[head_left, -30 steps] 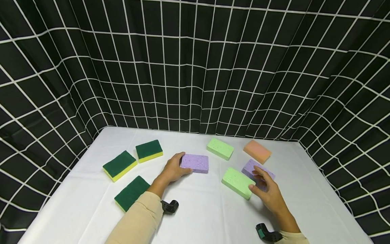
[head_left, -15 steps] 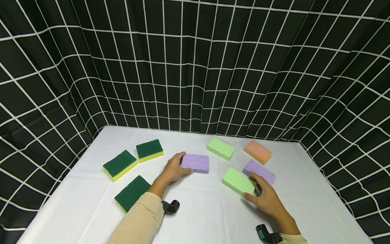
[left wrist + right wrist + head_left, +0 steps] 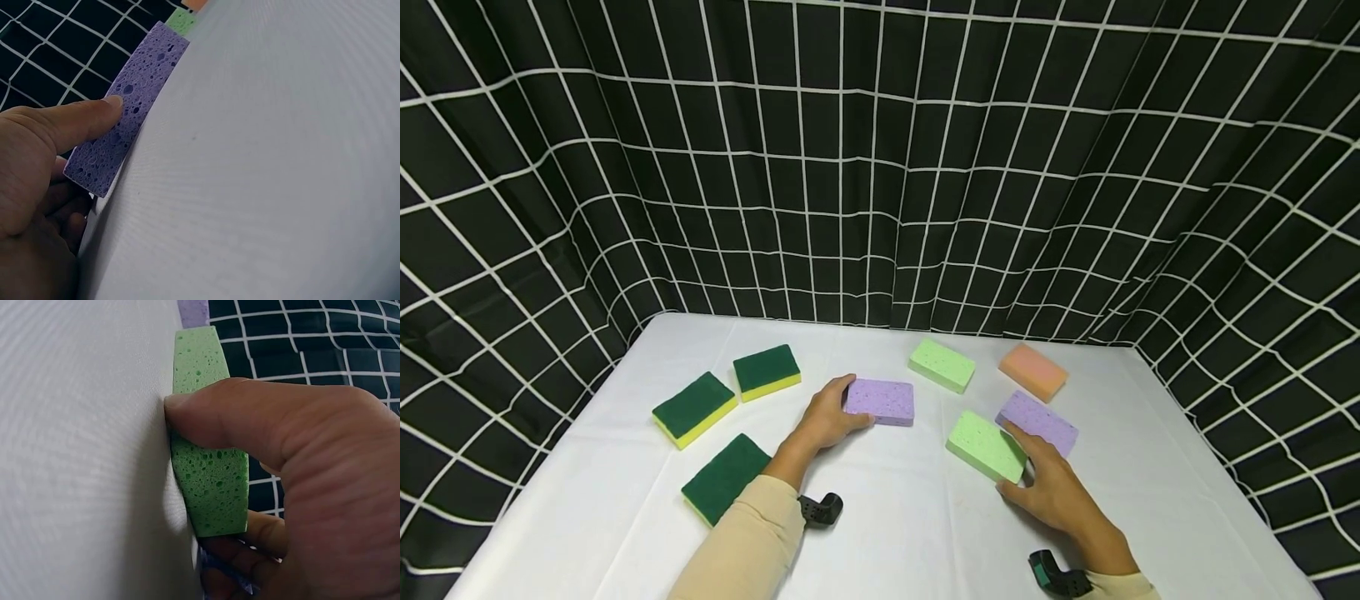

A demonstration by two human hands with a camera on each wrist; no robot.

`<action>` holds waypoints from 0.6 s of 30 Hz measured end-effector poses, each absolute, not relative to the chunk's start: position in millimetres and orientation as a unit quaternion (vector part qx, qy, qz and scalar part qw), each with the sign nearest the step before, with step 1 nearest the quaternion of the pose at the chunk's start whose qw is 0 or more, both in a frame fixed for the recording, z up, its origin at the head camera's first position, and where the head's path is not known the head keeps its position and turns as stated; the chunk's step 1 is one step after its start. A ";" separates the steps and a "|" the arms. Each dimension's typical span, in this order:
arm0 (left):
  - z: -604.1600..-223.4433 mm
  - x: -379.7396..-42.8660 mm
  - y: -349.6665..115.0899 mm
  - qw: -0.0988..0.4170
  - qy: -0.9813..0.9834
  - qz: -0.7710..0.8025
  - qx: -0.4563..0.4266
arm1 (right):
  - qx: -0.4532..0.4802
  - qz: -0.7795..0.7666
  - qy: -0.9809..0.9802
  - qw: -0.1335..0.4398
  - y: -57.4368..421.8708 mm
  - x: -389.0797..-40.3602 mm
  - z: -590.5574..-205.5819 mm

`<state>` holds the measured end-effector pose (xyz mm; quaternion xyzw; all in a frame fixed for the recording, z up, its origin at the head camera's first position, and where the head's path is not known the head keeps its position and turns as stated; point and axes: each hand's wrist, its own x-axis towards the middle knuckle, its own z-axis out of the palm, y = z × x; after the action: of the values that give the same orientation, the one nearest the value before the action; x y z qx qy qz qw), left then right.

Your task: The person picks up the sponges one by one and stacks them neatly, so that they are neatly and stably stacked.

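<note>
My left hand (image 3: 831,416) holds the left end of a purple sponge (image 3: 883,402) lying flat on the white cloth. Its thumb lies along the sponge's pitted near side (image 3: 140,94) in the left wrist view, with the other fingers partly hidden behind. To the right, my right hand (image 3: 1049,482) grips the right end of a light green sponge (image 3: 981,444). Seen from the right wrist, the thumb presses the near side of that green sponge (image 3: 212,487) while the fingers curl round its end. A second purple sponge (image 3: 1041,419) lies just beyond the right hand's fingers.
Another green sponge (image 3: 942,365) and an orange sponge (image 3: 1032,372) lie farther back. On the left are green-and-yellow scouring sponges (image 3: 694,407), (image 3: 767,370), and one (image 3: 727,477) partly behind the left forearm. A black gridded curtain (image 3: 865,183) surrounds the table's back and sides.
The right hand has come left and down from over the right-hand purple sponge, closing its thumb and fingers on the green sponge's end. The left hand stays on its purple sponge.
</note>
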<state>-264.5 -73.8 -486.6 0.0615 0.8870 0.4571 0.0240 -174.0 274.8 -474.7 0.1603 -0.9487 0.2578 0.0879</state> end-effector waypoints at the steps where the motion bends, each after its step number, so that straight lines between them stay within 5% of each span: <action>1: -486.6 -264.3 -73.8 0.023 0.887 0.458 0.063 | 0.160 0.260 -0.948 0.090 274.9 -173.8 -474.8; 18: -486.3 -263.9 -72.7 0.026 0.882 0.466 0.062 | 0.189 0.314 -0.916 0.160 273.9 -172.3 -456.4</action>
<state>-263.9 -72.7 -486.3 0.0616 0.8823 0.4659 0.0257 -172.3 273.9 -456.4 0.1894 -0.9164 0.3143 0.1602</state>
